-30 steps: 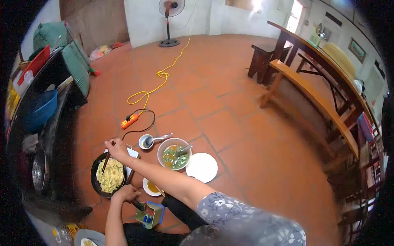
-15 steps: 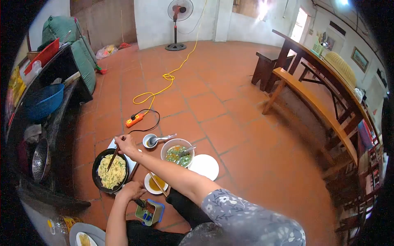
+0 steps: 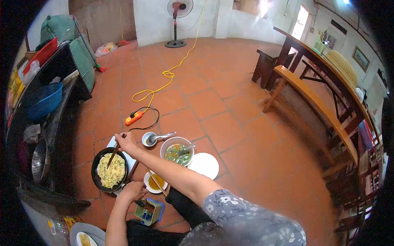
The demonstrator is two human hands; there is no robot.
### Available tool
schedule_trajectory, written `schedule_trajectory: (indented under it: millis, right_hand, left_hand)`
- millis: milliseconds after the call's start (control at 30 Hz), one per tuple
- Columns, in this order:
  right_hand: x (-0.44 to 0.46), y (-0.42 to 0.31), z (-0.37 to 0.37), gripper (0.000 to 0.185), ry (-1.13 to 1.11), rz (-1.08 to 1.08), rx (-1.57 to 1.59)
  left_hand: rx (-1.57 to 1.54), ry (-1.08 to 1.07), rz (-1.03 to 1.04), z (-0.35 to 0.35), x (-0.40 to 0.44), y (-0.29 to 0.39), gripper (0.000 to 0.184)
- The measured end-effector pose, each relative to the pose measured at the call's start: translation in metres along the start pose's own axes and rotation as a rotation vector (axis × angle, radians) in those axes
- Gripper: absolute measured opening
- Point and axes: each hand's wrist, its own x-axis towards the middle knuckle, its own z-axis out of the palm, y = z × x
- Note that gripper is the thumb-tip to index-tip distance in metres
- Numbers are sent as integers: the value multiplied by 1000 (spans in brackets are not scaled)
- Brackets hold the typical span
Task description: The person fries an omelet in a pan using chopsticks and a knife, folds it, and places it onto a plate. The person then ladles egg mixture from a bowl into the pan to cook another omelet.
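My right hand (image 3: 126, 144) is closed around a pair of dark chopsticks (image 3: 112, 158), their tips down in the yellow egg. This egg (image 3: 111, 172), flecked with green, spreads over a black frying pan (image 3: 95, 179) on a white cooker (image 3: 111, 142). Below the pan, my left hand (image 3: 134, 191) wraps round the pan's handle, whose dark end (image 3: 140, 202) sticks out beneath the fingers. Close to that hand, a white plate (image 3: 150, 189) holds yellow-brown liquid, with light chopsticks (image 3: 157, 181) across it. A green container (image 3: 140, 214) with blue items sits below.
Beyond my right arm stand a bowl of green soup (image 3: 176, 153), a small bowl with a spoon (image 3: 148, 139) and a white plate (image 3: 204, 166). An orange power strip (image 3: 134, 118) with a yellow cord lies on the tiles. A black shelf (image 3: 61, 106) is left, a wooden bench (image 3: 316, 104) right.
The view has shifted very slightly. Both hands keep their holds, and the chopstick tips stay in the egg with almost no movement.
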Motion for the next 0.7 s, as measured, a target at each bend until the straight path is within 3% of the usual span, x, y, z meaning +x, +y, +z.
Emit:
schedule_trajectory:
  millis: [700]
  right_hand:
    - [36,43,17,33,81,60,-59]
  left_hand:
    - [81,16,157,-4,19,5,30]
